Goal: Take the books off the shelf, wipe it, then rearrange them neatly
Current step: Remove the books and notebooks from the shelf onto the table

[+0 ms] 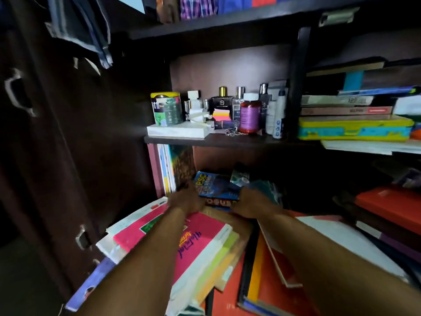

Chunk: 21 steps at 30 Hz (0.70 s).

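Books (216, 190) lie stacked flat in the lower compartment of a dark wooden shelf (218, 140), the top one blue with yellow letters, and both bare arms reach in towards them. The left hand (188, 199) rests at the stack's left edge, fingers extended forward; motion blur hides whether they grip anything. The right hand (248, 202) sits at the stack's right edge with its fingers curled over the blue cover, seemingly holding it, though blur makes that uncertain. A few upright books (167, 169) stand against the compartment's left wall. Nearer the camera, under the forearms, a pink book (198, 245) tops a slanted pile, beside orange books (268, 290). On the board above stand a patterned tin (166, 108), perfume bottles (222, 103) and a purple-labelled jar (249, 115). To the right, more flat books (355, 126) fill another compartment.
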Tool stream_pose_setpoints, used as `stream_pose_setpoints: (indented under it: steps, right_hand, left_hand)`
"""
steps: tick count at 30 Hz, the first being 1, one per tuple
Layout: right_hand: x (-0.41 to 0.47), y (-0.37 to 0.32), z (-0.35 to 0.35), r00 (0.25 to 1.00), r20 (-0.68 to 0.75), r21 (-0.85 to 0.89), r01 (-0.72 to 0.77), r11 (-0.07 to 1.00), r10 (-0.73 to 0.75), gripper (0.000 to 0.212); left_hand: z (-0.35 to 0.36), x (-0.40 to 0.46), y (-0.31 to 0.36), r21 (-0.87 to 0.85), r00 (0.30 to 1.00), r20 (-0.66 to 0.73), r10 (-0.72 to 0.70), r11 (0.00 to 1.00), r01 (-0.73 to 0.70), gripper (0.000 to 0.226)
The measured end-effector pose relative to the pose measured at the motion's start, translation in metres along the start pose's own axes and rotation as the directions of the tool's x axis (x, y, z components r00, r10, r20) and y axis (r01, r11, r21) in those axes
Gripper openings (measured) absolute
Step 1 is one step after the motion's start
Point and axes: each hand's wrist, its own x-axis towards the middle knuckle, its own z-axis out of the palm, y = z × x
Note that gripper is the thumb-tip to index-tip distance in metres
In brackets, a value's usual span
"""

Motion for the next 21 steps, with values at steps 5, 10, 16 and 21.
stream_pose_setpoints:
  steps: [5, 10, 16, 21]
  right_hand:
    - [0.040, 0.031, 0.035, 0.988, 0.048, 0.146, -0.155, 0.977, 0.150, 0.115]
    - [0.029, 0.029, 0.017, 0.987, -0.023, 0.252, -0.146, 0.957, 0.157, 0.071]
    - [0.012, 0.024, -0.002, 0.918, -0.338, 0.380, -0.069, 0.922, 0.208, 0.076]
    - [-0.001, 0.017, -0.012, 0.867, -0.459, 0.305, -0.051, 0.951, 0.194, 0.070]
  left_hand:
    - [0.004, 0.017, -0.002, -0.023, 0.997, 0.078, 0.003, 1.000, -0.002, 0.079]
    - [0.001, 0.011, -0.001, -0.137, 0.990, -0.102, 0.094, 0.985, -0.108, 0.102]
    - [0.000, -0.005, 0.006, -0.065, 0.863, -0.453, 0.225, 0.957, -0.283, 0.084]
    - [-0.010, -0.017, 0.010, 0.010, 0.760, -0.605, 0.239, 0.956, -0.293, 0.067]
